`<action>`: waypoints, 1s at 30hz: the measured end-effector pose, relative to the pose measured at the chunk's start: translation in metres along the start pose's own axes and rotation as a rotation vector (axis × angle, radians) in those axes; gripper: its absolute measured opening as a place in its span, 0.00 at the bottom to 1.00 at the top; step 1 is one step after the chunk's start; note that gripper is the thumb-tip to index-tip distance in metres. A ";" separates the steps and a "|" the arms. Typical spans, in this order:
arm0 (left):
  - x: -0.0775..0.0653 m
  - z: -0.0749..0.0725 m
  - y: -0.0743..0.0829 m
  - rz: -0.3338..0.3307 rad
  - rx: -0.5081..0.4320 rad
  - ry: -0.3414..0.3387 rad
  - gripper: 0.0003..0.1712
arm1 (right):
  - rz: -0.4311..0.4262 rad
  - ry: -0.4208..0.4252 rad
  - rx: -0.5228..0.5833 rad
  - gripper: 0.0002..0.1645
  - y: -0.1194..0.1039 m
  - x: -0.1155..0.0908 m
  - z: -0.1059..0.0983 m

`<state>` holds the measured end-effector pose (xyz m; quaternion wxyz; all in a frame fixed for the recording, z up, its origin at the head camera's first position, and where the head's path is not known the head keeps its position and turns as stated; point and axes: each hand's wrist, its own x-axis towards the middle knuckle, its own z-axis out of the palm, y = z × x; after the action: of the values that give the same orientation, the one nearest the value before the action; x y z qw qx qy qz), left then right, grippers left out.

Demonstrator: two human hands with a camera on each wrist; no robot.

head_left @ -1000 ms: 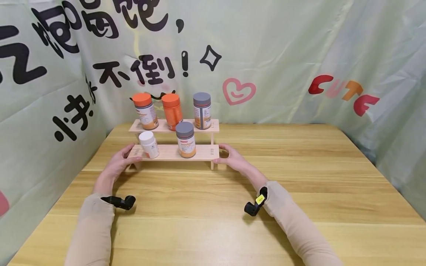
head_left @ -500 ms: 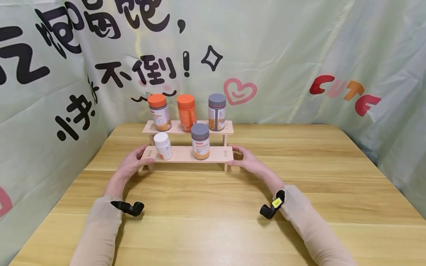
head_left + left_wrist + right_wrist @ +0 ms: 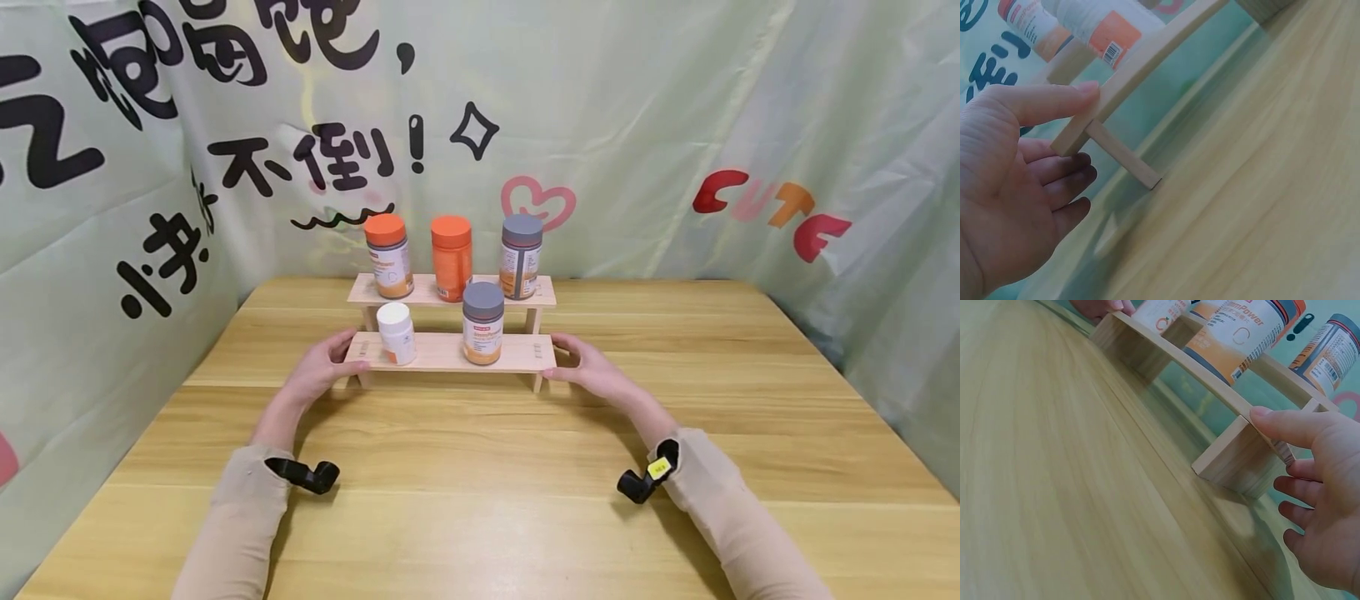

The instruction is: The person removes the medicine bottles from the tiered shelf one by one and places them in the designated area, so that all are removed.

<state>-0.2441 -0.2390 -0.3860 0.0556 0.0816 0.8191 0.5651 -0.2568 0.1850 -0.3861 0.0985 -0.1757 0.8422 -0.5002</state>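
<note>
A two-tier wooden rack [image 3: 438, 352] stands on the table, its ends between my two hands. My left hand [image 3: 318, 368] pinches the left end of the lower shelf, thumb on the front edge and fingers curled below. At the other end, my right hand [image 3: 596, 372] grips the same shelf with the thumb at its front corner. The lower shelf bears a small white bottle [image 3: 396, 335] and a grey-capped jar [image 3: 483, 325]. Above and behind sit an orange-capped jar [image 3: 388, 257], an all-orange jar [image 3: 452, 260] and another grey-capped jar [image 3: 521, 258], all upright.
The wood-grain table [image 3: 480, 483] spreads in front of the rack and to its right. A pale printed curtain [image 3: 630, 133] hangs behind and along both sides. Black cameras are strapped at both wrists, over the beige sleeves [image 3: 240, 517].
Both hands have slid the rack to the right across the table, and slightly nearer. The bottle and jars have travelled with it, still upright in their places.
</note>
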 end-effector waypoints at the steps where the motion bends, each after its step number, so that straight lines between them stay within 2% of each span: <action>1: 0.000 0.001 0.000 0.004 -0.001 -0.004 0.46 | 0.002 0.000 0.003 0.46 0.001 -0.001 -0.001; 6: 0.002 0.006 0.001 0.025 -0.010 -0.022 0.46 | -0.001 -0.008 0.025 0.47 0.004 -0.007 -0.008; 13: 0.002 0.010 0.001 0.021 -0.020 -0.031 0.47 | -0.022 -0.037 0.038 0.45 0.004 -0.010 -0.012; 18: 0.002 0.010 -0.001 0.045 -0.041 -0.067 0.49 | -0.051 -0.040 0.052 0.44 0.005 -0.011 -0.017; 22: 0.002 0.010 -0.003 0.050 -0.054 -0.084 0.50 | -0.069 -0.003 0.052 0.42 0.002 -0.013 -0.028; 30: 0.005 0.007 -0.004 0.042 -0.053 -0.116 0.50 | 0.003 0.103 0.073 0.41 -0.019 -0.010 -0.057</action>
<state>-0.2480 -0.2332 -0.3917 0.0930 0.1299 0.7973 0.5821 -0.2636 0.2266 -0.3418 0.0620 -0.1450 0.8276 -0.5387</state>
